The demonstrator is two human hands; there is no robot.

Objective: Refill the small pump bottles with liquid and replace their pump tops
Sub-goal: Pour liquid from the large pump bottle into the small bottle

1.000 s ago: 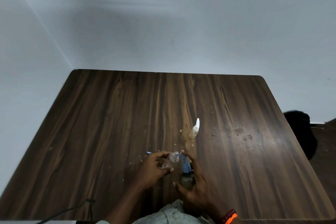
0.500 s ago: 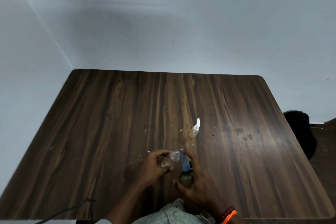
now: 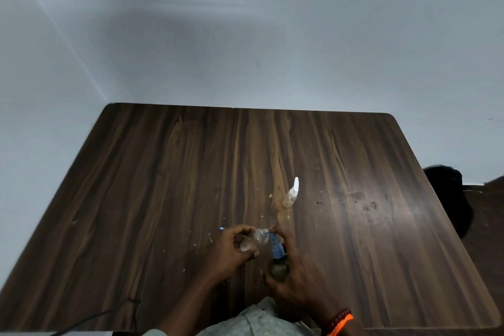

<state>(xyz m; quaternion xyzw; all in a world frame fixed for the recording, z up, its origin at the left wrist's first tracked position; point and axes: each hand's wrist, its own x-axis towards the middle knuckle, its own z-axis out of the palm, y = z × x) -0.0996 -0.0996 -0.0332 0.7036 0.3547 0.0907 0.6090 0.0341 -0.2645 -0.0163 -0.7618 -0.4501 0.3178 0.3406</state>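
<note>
Far left, at the near edge of the dark wood-grain table [image 3: 169, 185], a thin black cable [image 3: 90, 319] snakes in over the streaky laminate. Moving right, a small blue piece [image 3: 222, 229] pokes out from behind the left hand [image 3: 231, 249] — too little of it shows to say what it is. That left hand is curled round a small clear bottle [image 3: 252, 241], thumb underneath and fingers over the top; the bottle is tipped on its side, transparent plastic, its threaded neck pointing right. Right up against that neck sits the blue spout [image 3: 275, 245] of a larger bottle [image 3: 279, 269] — rounded, with dark olive contents — and the right hand [image 3: 297, 278] is wrapped round it, forefinger reaching up to the spout tip. The two openings meet, touching or very nearly. Whether liquid is passing, I cannot tell. Beyond the hands, near the table's middle, a second small pump bottle [image 3: 290, 196] stands upright, clear-bodied with its slim white pointed top on. Pale crumbs and dull smudges speckle the wood to the right. On the right wrist, a dark beaded band and an orange cord [image 3: 341, 322] — and off the table's right edge, a black rounded object [image 3: 450, 196] sits on the floor.
</note>
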